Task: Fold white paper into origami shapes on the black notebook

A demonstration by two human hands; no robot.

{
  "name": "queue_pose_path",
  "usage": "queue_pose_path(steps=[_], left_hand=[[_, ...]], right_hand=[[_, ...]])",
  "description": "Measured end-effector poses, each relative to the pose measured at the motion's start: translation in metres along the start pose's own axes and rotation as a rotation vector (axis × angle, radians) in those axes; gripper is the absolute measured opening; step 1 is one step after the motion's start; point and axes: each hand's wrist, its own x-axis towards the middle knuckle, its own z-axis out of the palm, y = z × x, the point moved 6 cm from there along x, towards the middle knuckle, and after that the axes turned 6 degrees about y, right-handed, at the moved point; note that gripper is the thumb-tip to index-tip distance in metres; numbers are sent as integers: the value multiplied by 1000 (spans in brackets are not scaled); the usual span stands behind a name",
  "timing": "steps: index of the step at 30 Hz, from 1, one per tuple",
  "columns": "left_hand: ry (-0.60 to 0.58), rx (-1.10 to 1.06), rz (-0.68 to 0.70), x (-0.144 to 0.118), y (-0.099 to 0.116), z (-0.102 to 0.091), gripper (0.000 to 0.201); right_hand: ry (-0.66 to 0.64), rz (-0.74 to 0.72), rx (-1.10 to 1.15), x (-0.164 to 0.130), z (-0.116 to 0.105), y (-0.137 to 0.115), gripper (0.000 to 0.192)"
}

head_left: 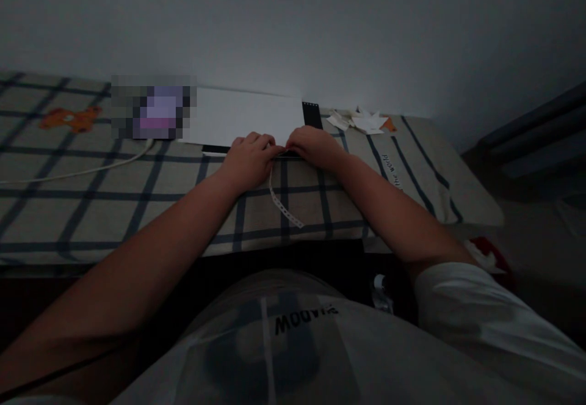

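Observation:
My left hand (249, 159) and my right hand (315, 146) meet at the near edge of a white sheet (242, 116) that lies on a dark board (311, 115). Both hands have their fingers curled and pinch the top end of a thin white perforated strip (284, 206). The strip hangs down from between the fingertips and trails toward me over the checked cloth (137, 209). The dim light hides exactly how the fingers hold it.
Folded white paper shapes (361, 121) lie at the back right by the wall. A white cable (77, 173) runs across the cloth on the left. An orange figure (71, 118) is printed on the cloth at far left. A blurred patch sits left of the sheet.

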Motion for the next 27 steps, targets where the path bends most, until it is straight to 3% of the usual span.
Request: queue_pose_path(steps=[15,21,27], left_hand=[[4,-50,-38,1,-4,0,53],[-15,-3,-8,0,-4,1,53],[-3,-40,40,0,-1,2,57]], right_hand=[[8,-122,-89,-3,2,-4,34],[54,-62,-4,-7,0,8,33],[-8,-41,-59,-5,-1,8,31]])
